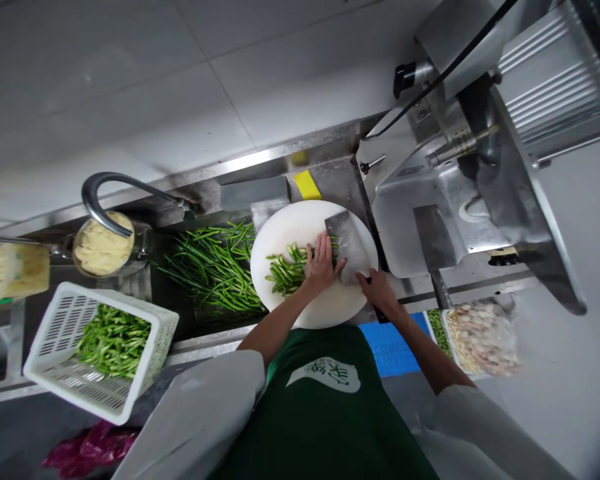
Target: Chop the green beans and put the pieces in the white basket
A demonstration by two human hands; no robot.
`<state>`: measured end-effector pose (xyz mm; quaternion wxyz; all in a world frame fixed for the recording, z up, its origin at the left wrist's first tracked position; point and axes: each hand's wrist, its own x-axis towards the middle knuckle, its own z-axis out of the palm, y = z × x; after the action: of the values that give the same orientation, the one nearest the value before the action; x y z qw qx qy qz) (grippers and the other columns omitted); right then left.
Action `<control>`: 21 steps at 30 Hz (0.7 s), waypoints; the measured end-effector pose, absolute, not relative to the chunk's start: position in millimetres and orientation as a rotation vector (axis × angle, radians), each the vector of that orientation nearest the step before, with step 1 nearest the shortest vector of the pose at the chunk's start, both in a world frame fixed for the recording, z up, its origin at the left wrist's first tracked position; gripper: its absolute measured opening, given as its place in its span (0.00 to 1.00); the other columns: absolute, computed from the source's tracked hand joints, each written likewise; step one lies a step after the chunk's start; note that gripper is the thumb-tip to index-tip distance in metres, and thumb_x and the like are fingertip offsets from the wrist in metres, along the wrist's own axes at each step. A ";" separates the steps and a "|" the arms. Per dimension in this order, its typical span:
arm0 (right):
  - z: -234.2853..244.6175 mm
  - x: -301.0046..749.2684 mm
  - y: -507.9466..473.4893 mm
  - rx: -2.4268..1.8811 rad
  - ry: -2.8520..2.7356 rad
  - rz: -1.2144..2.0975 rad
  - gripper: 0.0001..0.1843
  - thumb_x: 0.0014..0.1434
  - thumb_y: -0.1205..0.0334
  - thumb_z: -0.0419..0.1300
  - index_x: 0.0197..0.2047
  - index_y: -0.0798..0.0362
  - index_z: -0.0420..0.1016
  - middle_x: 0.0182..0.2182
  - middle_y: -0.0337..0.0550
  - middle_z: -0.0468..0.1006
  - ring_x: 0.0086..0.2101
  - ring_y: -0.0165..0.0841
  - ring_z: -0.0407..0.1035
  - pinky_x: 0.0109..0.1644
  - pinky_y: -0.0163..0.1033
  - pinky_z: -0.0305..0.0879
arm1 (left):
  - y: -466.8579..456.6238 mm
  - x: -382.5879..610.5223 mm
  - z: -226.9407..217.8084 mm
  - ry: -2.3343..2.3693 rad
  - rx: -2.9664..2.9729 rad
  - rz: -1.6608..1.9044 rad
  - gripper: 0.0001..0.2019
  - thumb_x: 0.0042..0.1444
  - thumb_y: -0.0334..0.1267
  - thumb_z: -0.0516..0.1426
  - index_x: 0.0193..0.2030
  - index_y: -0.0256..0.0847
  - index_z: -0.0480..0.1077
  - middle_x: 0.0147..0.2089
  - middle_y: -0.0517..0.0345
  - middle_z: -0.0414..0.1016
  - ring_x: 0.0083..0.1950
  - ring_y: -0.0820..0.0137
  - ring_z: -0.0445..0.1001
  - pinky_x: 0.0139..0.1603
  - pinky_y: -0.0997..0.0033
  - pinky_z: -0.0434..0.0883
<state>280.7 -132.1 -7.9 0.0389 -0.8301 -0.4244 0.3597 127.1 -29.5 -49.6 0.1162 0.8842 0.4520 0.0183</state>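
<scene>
On a round white cutting board (310,307) lie long, thin green peppers (286,270), bunched to the left of my left hand (322,262). That hand rests flat over their right end, fingers stretched out and thumb apart, close beside the blade. My right hand (379,293) is closed around the handle of a cleaver (349,245), whose wide blade lies over the board's right half. A little green shows between my left fingers and the blade. Whether the edge touches the peppers I cannot tell.
Left of the board, more long green peppers (220,267) fill a sink under a curved faucet (93,193). A white basket (153,353) holds cut green pieces. A metal pot (143,240) contains pale slices. To the right stands a slicing machine (405,227) with a large round metal disc.
</scene>
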 end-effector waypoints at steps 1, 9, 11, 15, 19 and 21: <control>-5.7 272.2 -129.6 -2.570 -1.295 1.091 0.23 0.72 0.47 0.52 0.50 0.60 0.74 0.41 0.60 0.83 0.43 0.42 0.78 0.42 0.37 0.63 | -29.5 126.9 -49.7 1.326 2.587 0.051 0.41 0.71 0.57 0.42 0.79 0.26 0.39 0.80 0.40 0.38 0.82 0.56 0.33 0.79 0.39 0.42; 0.8 232.2 -115.9 -2.664 -1.211 0.981 0.25 0.74 0.48 0.48 0.54 0.62 0.73 0.43 0.63 0.82 0.45 0.45 0.79 0.45 0.39 0.65 | -23.5 124.4 -55.6 1.273 2.577 0.135 0.37 0.73 0.52 0.41 0.79 0.27 0.41 0.80 0.40 0.41 0.82 0.57 0.36 0.79 0.40 0.44; -0.9 228.7 -114.2 -2.649 -1.256 0.970 0.25 0.74 0.49 0.48 0.54 0.63 0.74 0.43 0.64 0.82 0.45 0.44 0.78 0.45 0.39 0.64 | -24.1 123.7 -52.0 1.295 2.572 0.098 0.36 0.73 0.50 0.42 0.79 0.26 0.42 0.80 0.39 0.41 0.81 0.56 0.39 0.78 0.39 0.46; -12.6 227.3 -122.0 -2.632 -1.333 0.879 0.28 0.73 0.51 0.46 0.49 0.66 0.78 0.40 0.67 0.82 0.41 0.46 0.78 0.43 0.41 0.65 | -36.4 129.4 -41.6 1.325 2.630 -0.075 0.33 0.74 0.49 0.43 0.77 0.30 0.51 0.79 0.43 0.46 0.81 0.59 0.44 0.78 0.44 0.52; -42.8 255.9 -128.2 -2.676 -1.258 0.637 0.32 0.69 0.45 0.50 0.49 0.70 0.79 0.29 0.64 0.80 0.34 0.50 0.76 0.38 0.46 0.66 | -40.5 142.8 -53.3 1.314 2.814 0.021 0.33 0.74 0.52 0.35 0.78 0.37 0.50 0.81 0.54 0.39 0.81 0.70 0.36 0.78 0.50 0.54; -43.0 270.4 -134.1 -2.621 -1.254 0.677 0.32 0.68 0.44 0.51 0.48 0.68 0.80 0.24 0.60 0.77 0.31 0.50 0.75 0.36 0.46 0.65 | -47.9 137.1 -50.5 1.244 2.813 0.001 0.32 0.74 0.49 0.33 0.78 0.39 0.51 0.81 0.56 0.41 0.81 0.70 0.38 0.78 0.50 0.54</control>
<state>270.4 -134.1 -43.0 0.0790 -0.8758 -0.4190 0.2261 137.1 -47.9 -50.5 0.0330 0.9141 0.4042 0.0003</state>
